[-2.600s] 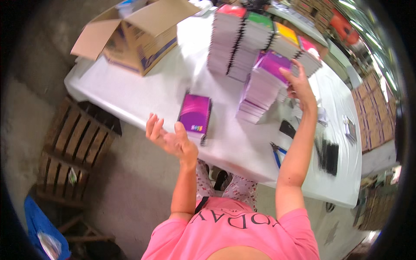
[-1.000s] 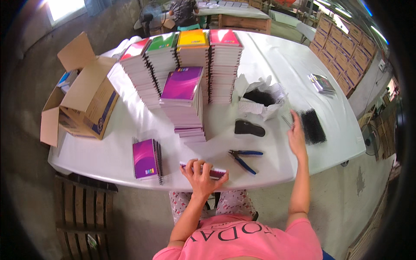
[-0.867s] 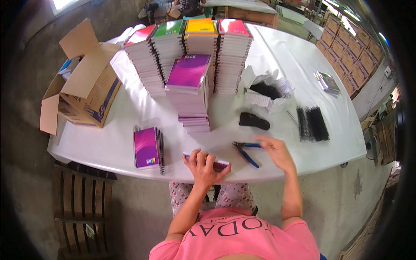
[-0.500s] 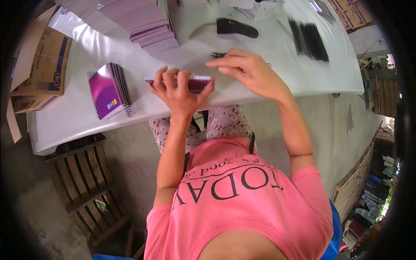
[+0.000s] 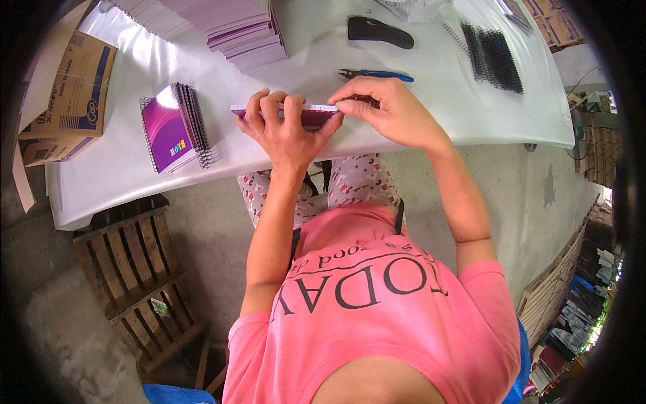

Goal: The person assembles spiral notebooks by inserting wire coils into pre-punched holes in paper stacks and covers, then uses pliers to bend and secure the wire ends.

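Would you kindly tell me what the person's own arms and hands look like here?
Neither the left hand nor the right hand wears a glove; each grip is bare, with no watch in sight. The forearms are uncovered below short, plain pink sleeves.

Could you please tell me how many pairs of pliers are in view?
1: the blue-handled pliers lie on the table just beyond the right hand, which seems to hide one handle. Others could be hidden.

Left hand (image 5: 288, 133) curled, gripping; right hand (image 5: 393, 114) pinching.
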`<state>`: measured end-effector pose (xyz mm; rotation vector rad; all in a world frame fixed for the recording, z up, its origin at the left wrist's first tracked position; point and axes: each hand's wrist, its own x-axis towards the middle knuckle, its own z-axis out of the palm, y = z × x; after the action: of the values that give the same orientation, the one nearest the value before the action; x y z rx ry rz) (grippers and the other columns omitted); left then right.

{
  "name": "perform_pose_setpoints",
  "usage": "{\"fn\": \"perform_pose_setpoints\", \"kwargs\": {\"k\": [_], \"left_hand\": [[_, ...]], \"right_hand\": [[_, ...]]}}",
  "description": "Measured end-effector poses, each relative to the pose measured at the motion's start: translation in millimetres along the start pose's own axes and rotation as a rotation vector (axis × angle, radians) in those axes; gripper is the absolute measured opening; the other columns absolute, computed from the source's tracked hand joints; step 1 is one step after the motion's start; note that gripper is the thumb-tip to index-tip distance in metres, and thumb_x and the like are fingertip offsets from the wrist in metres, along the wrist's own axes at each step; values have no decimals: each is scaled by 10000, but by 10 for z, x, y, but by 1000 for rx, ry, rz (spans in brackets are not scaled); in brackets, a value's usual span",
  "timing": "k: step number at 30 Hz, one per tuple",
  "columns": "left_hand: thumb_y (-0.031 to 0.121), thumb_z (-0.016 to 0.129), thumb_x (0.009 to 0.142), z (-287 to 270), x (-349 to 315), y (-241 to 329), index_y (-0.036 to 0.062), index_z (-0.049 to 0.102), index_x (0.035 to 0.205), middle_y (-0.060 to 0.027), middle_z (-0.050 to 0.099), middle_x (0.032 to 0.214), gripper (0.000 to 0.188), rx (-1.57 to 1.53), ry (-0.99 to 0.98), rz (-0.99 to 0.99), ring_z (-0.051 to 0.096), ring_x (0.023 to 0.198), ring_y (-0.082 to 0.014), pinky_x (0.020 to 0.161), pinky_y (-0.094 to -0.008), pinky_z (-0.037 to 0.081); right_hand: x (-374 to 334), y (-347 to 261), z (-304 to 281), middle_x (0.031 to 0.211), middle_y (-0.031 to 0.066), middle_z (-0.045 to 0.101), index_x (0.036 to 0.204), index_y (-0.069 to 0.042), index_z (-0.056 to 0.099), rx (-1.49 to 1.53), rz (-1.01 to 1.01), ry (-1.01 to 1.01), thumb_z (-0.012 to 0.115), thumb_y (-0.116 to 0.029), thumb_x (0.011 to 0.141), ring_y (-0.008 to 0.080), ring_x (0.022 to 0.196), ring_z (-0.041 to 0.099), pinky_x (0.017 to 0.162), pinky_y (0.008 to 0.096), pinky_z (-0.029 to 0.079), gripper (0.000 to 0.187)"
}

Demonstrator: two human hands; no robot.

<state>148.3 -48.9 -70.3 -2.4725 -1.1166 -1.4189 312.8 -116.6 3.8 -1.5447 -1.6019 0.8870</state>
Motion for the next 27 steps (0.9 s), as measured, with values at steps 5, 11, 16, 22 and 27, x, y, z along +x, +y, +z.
{"fn": "perform_pose_setpoints", "kwargs": {"k": [5,11,16,22,27], "left_hand": [[555,800,580,-7,-1,24,113,586,803,-75,489,921,539,5,16,2,435,1008,-311,875,-460,313],[543,803,574,-1,-13,-11,108,593,813,-83,480,910,539,16,1,14,437,991,-305,874,-451,312],[559,784,582,-21,20,20,107,592,810,-83,473,889,541,24,-4,14,454,961,-298,877,-448,308],[561,775,582,-4,24,26,106,585,784,-81,471,877,533,23,18,12,468,932,-297,877,-445,308],[575,759,598,-4,19,3,109,578,786,-84,473,877,534,20,1,14,469,932,-296,861,-450,311]], "right_hand": [[-5,97,45,850,40,593,997,-23,666,144,5,79,621,-117,871,120,790,542,712,255,434,163],[-23,71,-51,883,38,590,952,-37,701,120,-59,38,697,-51,778,132,828,549,752,257,433,174],[-2,70,-60,883,40,593,941,-48,718,67,-134,106,717,-30,732,138,824,549,748,260,429,209],[39,52,-132,885,45,593,940,-46,717,110,-77,90,715,-19,726,138,825,546,738,258,425,216],[32,80,-50,865,52,603,981,-34,697,206,-61,-35,689,-41,768,149,784,555,689,261,431,213]]}}
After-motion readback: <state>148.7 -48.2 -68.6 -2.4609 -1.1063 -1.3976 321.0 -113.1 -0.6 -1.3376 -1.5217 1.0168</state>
